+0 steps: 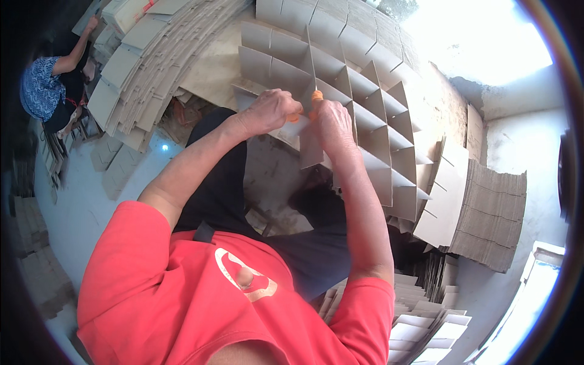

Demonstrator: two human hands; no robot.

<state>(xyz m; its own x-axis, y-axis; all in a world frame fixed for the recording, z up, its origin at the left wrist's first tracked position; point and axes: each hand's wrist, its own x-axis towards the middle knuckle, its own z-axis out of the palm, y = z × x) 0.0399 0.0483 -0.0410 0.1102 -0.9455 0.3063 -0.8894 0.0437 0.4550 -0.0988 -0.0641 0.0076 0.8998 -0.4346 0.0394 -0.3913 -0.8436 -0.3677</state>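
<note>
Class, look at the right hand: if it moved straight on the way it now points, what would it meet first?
Most likely the cardboard divider grid, right ahead of the right hand; depth is unclear, so the two may already touch.

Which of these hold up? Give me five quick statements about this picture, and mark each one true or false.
1. The right hand is at the cardboard grid. True.
2. The camera wearer's shirt is green. False: it is red.
3. Another person appears toward the picture's upper left. True.
4. The left hand rests in the wearer's lap. False: it is raised close to the right hand, by the grid.
5. Slotted cardboard sheets are piled to the left of the grid. True.
</note>
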